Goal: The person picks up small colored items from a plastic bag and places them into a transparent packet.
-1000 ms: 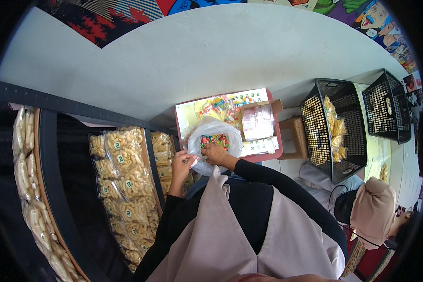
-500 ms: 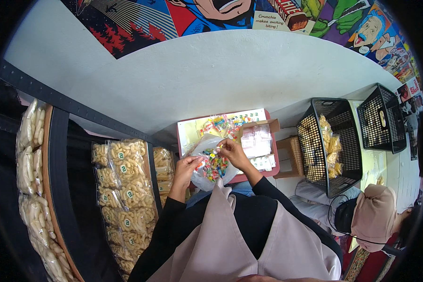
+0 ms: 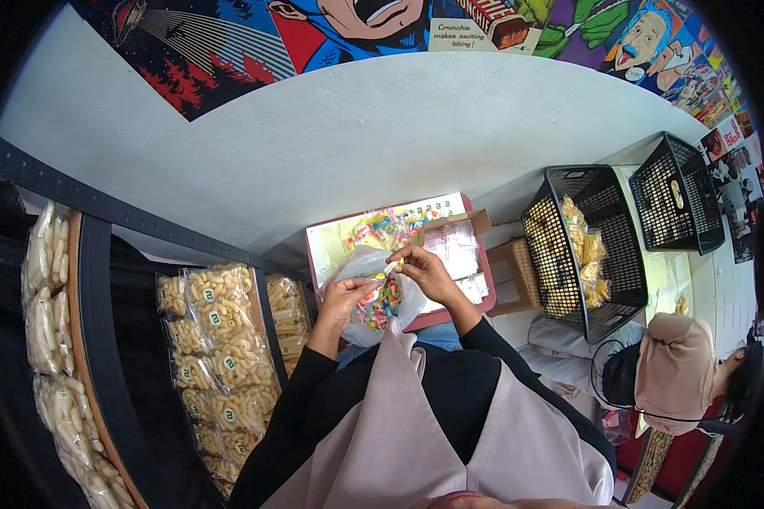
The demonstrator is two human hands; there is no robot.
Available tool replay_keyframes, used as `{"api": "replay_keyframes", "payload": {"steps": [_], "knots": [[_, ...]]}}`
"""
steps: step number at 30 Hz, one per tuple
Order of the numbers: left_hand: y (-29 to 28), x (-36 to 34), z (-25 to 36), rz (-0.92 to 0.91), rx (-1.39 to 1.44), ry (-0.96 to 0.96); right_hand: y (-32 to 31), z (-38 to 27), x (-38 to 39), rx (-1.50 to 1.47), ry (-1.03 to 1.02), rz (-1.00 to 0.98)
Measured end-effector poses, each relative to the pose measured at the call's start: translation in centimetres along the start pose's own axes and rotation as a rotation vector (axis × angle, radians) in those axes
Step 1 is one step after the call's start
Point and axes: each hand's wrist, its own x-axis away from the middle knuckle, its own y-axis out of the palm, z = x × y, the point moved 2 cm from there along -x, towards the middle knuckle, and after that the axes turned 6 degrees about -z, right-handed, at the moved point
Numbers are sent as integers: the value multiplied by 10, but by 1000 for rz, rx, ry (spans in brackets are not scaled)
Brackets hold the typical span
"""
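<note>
Bent over a red-rimmed tray (image 3: 490,299) against a white wall (image 3: 382,127), I bring both hands together above an open white plastic bag (image 3: 412,304) of brightly wrapped candies (image 3: 382,309). My right hand (image 3: 426,271) pinches a small yellow-and-white piece (image 3: 392,266) between thumb and fingertips. My left hand (image 3: 343,297), fingers drawn together, grips a small pale packet (image 3: 370,281) just beside it, its contents too small to make out. Beyond the bag on the tray lie filled candy packets (image 3: 385,229); to their right, an open cardboard box (image 3: 480,222) holds pinkish packets (image 3: 452,248). Further right, a black crate (image 3: 626,284) carries bagged yellow snacks (image 3: 582,248), near a second black crate (image 3: 672,204). Clear bags of curled snacks (image 3: 229,339) fill a shelf at my left, and another person (image 3: 675,360) is at my right.
</note>
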Motion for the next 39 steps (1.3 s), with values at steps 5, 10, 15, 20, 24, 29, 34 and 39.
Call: {"api": "replay_keyframes", "payload": {"steps": [5,10,15,20,24,29,34,39], "knots": [[5,0,5,-45,67,-80,-4,-6,1,58,66,-119],[6,-6,-5,-93,41,-17,6,-11,1,94,80,-70],[10,-9,-11,-118,175,-66,8,-20,3,394,76,-32],[10,-9,-19,-171,245,-119,13,-10,6,381,64,-75],[18,-6,-16,-156,312,-148,10,4,8,401,111,-106],[19,-3,-9,-132,271,-80,15,-17,14,433,-16,-47],[22,-5,-11,-136,184,1,10,-8,13,622,-154,-121],[16,-4,-12,-16,87,-149,12,2,12,257,117,-17]]}}
